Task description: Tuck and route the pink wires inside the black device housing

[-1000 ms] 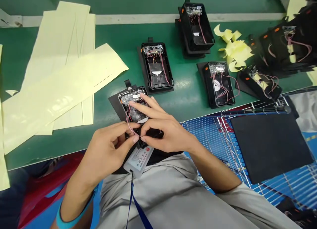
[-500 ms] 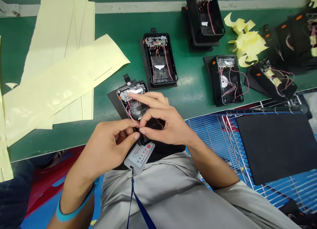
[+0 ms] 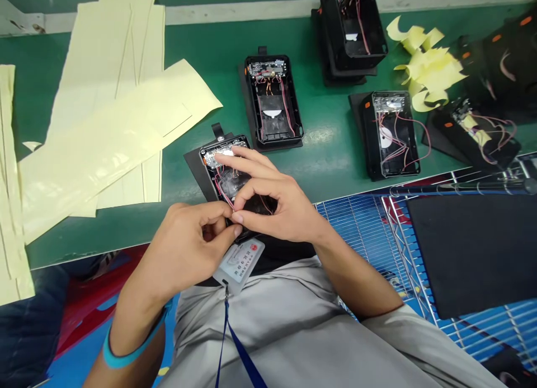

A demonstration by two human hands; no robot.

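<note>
At the near edge of the worktop (image 3: 331,147), an open black case (image 3: 213,164) is being wired. Its red wire (image 3: 221,191) is pinched between the fingertips of the left hand (image 3: 191,242) and right hand (image 3: 277,209), and is judged not yet tucked in. In the neighbouring case (image 3: 274,105) the wires already lie flat.

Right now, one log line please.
left hand: pinches red wire | right hand: pinches it too, index on circuit board | under them: open black case | nearby: yellow sheets
</note>
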